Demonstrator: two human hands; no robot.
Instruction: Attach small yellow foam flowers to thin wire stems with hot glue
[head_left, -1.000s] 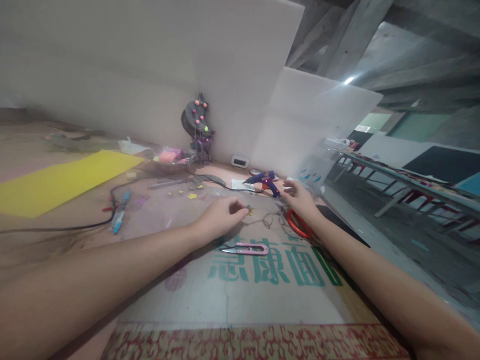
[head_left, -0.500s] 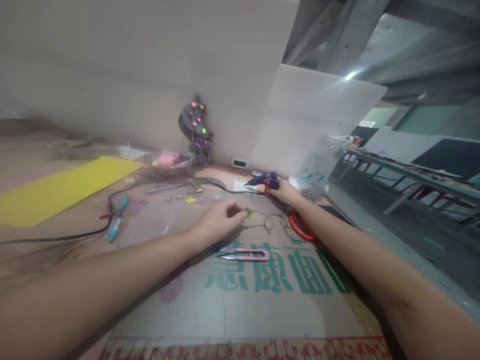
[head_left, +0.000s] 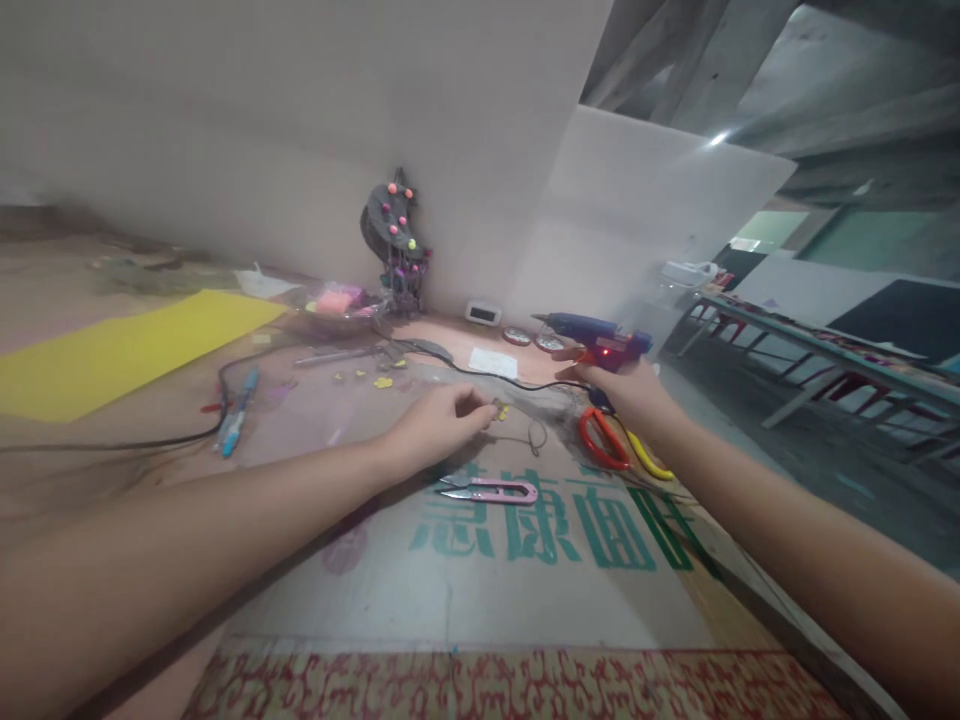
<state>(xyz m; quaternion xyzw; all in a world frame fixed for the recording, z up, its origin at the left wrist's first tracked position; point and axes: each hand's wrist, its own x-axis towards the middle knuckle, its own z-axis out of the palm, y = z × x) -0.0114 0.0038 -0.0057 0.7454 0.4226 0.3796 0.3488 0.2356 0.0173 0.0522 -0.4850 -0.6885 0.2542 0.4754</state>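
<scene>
My right hand (head_left: 628, 388) grips a blue glue gun (head_left: 592, 335) with a red lamp lit, held above the table with its nozzle pointing left. A black cord (head_left: 480, 376) trails from it across the table. My left hand (head_left: 442, 425) rests on a cardboard sheet (head_left: 525, 580) and pinches a small yellow piece (head_left: 501, 410) joined to a thin wire loop (head_left: 534, 435). Pink thread snips (head_left: 491, 491) lie just in front of my left hand.
Red-handled scissors (head_left: 600, 440) lie under my right hand. A yellow sheet (head_left: 112, 352) covers the left of the table, with a blue pen (head_left: 238, 418) and a black cable (head_left: 150, 440) beside it. A grey ornament with coloured beads (head_left: 394, 240) stands against white boards (head_left: 300, 150).
My right hand reached the glue gun on the table, closed on it and lifted it up to the right. My left hand stayed in place, still pinching the small piece.
</scene>
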